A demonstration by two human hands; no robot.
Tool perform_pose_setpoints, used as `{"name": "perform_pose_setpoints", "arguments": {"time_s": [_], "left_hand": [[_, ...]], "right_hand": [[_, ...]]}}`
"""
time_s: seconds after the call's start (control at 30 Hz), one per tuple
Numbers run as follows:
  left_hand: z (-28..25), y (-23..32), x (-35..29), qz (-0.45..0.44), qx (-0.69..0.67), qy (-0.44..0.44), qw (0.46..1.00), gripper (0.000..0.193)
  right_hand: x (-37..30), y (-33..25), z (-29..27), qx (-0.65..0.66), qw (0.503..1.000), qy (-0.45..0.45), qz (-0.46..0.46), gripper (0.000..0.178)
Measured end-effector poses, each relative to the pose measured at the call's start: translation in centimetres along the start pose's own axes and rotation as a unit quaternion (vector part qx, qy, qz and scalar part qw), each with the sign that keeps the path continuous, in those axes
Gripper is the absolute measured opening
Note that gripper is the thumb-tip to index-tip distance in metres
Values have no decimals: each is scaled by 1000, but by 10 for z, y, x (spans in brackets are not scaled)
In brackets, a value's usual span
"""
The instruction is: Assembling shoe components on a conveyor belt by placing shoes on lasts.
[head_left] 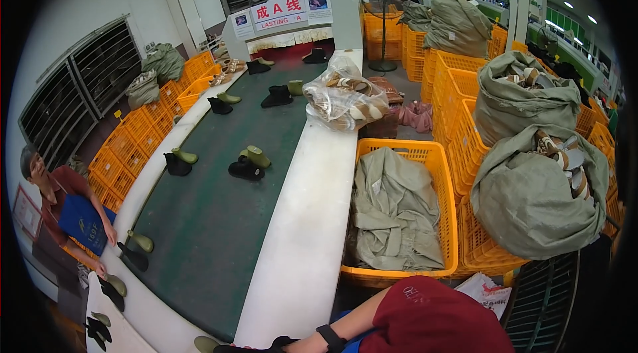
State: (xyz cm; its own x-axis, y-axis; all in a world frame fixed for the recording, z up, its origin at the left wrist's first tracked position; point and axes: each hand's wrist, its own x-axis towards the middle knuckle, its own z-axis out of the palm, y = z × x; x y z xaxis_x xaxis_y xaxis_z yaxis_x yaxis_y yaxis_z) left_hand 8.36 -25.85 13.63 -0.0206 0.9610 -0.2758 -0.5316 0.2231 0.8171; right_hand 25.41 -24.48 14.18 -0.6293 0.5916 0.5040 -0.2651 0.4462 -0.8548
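Lying at near edge: one black shoe [256, 349], right hand [294, 346] just beside it, fingers mostly hidden, so their opening and hold I cannot tell | right: one yellow crate [405, 145] with grey-green cloth [392, 220] inside; two sacks [525, 217] containing sandals [550, 147] | far end of white surface [299, 220]: one clear bag [325, 114], also sandals | green belt [199, 220]: seven more black shoes [244, 169]
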Motion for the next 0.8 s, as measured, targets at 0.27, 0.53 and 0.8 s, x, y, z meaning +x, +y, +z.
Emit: {"name": "perform_pose_setpoints", "arguments": {"time_s": [0.27, 0.53, 0.8], "left_hand": [[-16, 3, 3, 4, 7, -19, 1000, 62], [-34, -7, 0, 8, 42, -28, 999, 63], [-72, -24, 21, -32, 52, -7, 998, 64]], "right_hand": [[-3, 18, 8, 29, 998, 26, 52, 19], [-5, 30, 0, 31, 989, 55, 130, 27], [-3, 58, 8, 36, 975, 75, 207, 37]]}}
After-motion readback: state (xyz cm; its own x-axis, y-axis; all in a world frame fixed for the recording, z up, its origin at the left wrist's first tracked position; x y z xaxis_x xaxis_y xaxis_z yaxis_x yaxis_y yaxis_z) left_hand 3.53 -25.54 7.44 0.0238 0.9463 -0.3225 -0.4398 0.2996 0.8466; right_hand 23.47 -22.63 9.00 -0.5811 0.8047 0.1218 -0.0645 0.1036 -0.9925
